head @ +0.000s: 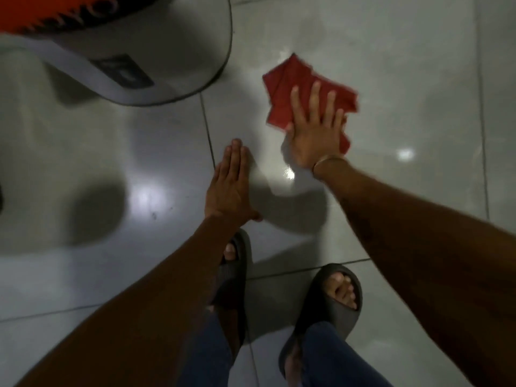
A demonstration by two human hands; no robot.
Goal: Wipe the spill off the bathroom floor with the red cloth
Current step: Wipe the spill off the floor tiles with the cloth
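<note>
The red cloth [290, 88], folded and rumpled, lies flat on the pale grey floor tiles [405, 65] right of centre. My right hand [315, 132] presses down on its near half, palm flat and fingers spread, with a thin bangle at the wrist. A wet sheen with a bright glint [289, 173] shows on the tile just below that hand. My left hand [230, 181] rests flat on the floor to the left of the cloth, fingers together, holding nothing.
A large grey bin or appliance base [134, 54] with an orange top stands at the upper left, close to the cloth. My two feet in dark slides [332, 300] stand near the bottom edge. Dark grout lines cross the tiles.
</note>
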